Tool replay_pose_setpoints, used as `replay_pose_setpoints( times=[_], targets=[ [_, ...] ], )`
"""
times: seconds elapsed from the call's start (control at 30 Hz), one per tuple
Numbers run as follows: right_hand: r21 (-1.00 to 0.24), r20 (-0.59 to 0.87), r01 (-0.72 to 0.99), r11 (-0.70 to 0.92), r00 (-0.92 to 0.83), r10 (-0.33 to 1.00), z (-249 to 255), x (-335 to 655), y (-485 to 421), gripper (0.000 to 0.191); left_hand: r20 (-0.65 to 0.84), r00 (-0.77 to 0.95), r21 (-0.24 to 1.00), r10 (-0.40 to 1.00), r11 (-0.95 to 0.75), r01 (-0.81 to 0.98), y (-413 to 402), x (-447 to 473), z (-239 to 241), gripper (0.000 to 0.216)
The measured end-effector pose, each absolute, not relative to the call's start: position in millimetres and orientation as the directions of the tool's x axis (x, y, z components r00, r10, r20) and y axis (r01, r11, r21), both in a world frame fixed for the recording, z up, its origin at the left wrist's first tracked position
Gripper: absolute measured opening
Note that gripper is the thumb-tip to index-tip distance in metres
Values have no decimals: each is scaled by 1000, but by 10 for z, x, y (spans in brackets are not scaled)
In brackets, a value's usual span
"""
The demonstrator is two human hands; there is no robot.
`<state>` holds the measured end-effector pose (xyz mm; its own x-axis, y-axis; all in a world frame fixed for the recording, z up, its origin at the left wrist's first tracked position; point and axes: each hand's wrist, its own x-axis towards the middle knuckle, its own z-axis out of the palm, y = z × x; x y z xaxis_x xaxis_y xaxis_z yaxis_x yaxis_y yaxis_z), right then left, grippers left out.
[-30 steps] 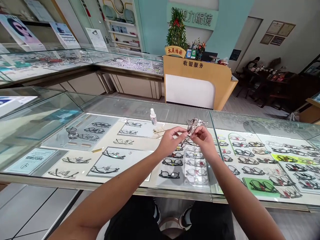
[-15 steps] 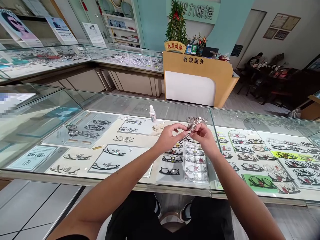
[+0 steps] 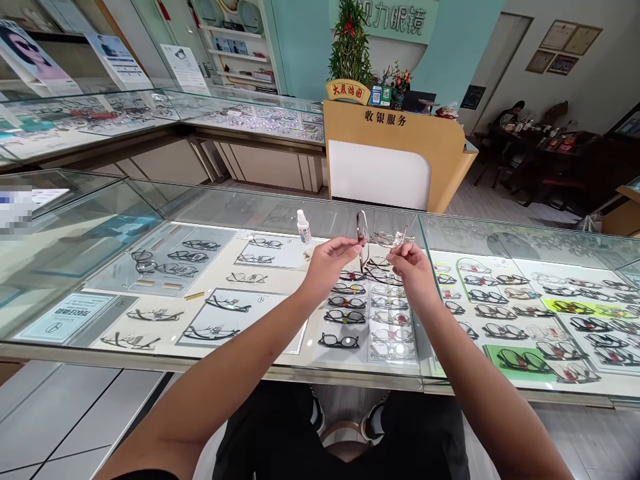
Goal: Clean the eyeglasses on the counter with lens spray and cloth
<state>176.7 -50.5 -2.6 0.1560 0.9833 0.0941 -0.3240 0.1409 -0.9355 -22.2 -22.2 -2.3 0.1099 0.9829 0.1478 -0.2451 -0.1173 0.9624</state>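
The left hand (image 3: 327, 261) is closed in a pinch, thumb and fingertips gripping a thin metal pair of glasses (image 3: 362, 235). The glasses stand on end above the far middle of the counter (image 3: 150, 357), one lens rim up and the temples hanging down between the two hands. The right hand (image 3: 414, 265) is curled too, its fingertips nipping a crumpled clear sleeve (image 3: 393, 237), held level above the counter at the same height as the glasses. Sleeve and glasses are just beside each other; whether they touch cannot be told. Both forearms reach out over the counter's near edge.

On the counter's glass top, just left of the left hand, stands a small white bottle (image 3: 302, 227). Under the glass, straight below the hands, lie rows of frames (image 3: 345, 313), dark ones on the left and pale ones beside them. More frames spread through the counter's right half, some on a green tray (image 3: 520, 363). The counter's left half holds fewer frames on grey and cream mats, with a printed card (image 3: 65, 317) near its front left corner.

Beyond the counter, across the aisle, stands a wood-and-white desk (image 3: 395, 153) with a green plant (image 3: 350, 47) on top.
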Motion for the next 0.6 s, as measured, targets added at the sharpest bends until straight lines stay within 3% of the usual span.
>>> replay_pose_setpoints(
  times=[0.27,0.6],
  targets=[
    [-906,-57,-418,68,280,958,-72,1730,-515,56,118,-23,910,993,-118,-397,-147,-220,-76,47],
    [-929,-128,-369,-40,218,968,-46,1707,-562,56,164,-78,926,983,-180,-331,-145,-235,-44,48]
  ],
)
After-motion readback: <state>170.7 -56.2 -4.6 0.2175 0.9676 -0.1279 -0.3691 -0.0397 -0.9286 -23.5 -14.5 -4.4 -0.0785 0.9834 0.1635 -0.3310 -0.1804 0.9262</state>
